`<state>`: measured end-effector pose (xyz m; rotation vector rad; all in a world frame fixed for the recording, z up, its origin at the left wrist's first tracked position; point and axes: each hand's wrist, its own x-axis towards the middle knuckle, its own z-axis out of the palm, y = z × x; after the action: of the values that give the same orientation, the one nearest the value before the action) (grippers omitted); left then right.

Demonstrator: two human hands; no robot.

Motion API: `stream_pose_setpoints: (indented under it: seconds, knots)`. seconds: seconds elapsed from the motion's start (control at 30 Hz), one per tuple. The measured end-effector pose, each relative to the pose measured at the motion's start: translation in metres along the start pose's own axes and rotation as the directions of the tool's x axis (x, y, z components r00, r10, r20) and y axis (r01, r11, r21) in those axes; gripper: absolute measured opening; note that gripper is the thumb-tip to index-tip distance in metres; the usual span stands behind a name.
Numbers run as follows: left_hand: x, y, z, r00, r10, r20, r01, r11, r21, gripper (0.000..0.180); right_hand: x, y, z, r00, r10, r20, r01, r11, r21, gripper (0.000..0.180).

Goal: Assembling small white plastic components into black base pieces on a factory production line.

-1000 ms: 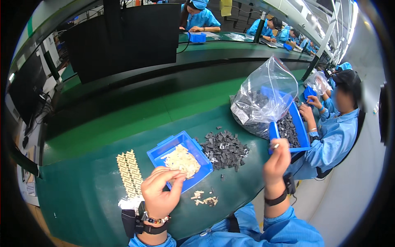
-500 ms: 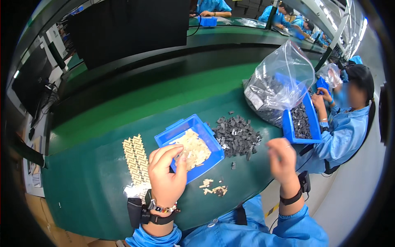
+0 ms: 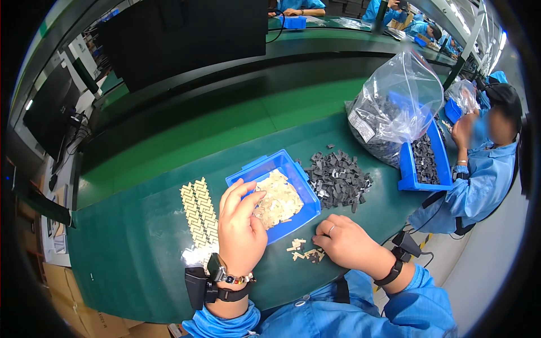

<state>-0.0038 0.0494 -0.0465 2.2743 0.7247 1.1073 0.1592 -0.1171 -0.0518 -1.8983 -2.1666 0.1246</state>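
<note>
My left hand is over the near left edge of a blue bin. Its fingers are curved, with a gap between them and the thumb, and nothing shows in the gap. Small flat cream-coloured pieces lie heaped in the bin. My right hand rests low at the table, right of a small cluster of cream and dark pieces. Its fingers are curled and the tips pressed together; whatever they may hold is hidden. Beyond that hand lies a loose heap of small black parts.
Cream pieces in zigzag rows lie left of the bin on the green table. At the right stand a clear plastic bag of black parts and another blue bin of them. A co-worker sits beyond; a dark screen hangs ahead.
My right hand has come down and left, from raised beside the black heap to the small cluster. My left hand keeps nearly the same place over the bin. The view has shifted slightly.
</note>
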Motion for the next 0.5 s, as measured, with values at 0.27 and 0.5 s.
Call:
stream_pose_setpoints:
  seconds: [0.27, 0.5]
  knots:
    - [0.002, -0.003, -0.002, 1.0, -0.008, 0.01, 0.009, 1.0, -0.023, 0.037, 0.003, 0.007, 0.005, 0.996, -0.001, -0.093, 0.007, 0.998, 0.069, 0.013]
    - [0.009, 0.018, -0.016, 0.963, 0.255, -0.085, -0.26, 0.964, -0.06, 0.018, 0.023, 0.0, -0.019, 0.912, 0.27, -0.31, 0.098, 0.589, 0.802, 0.012]
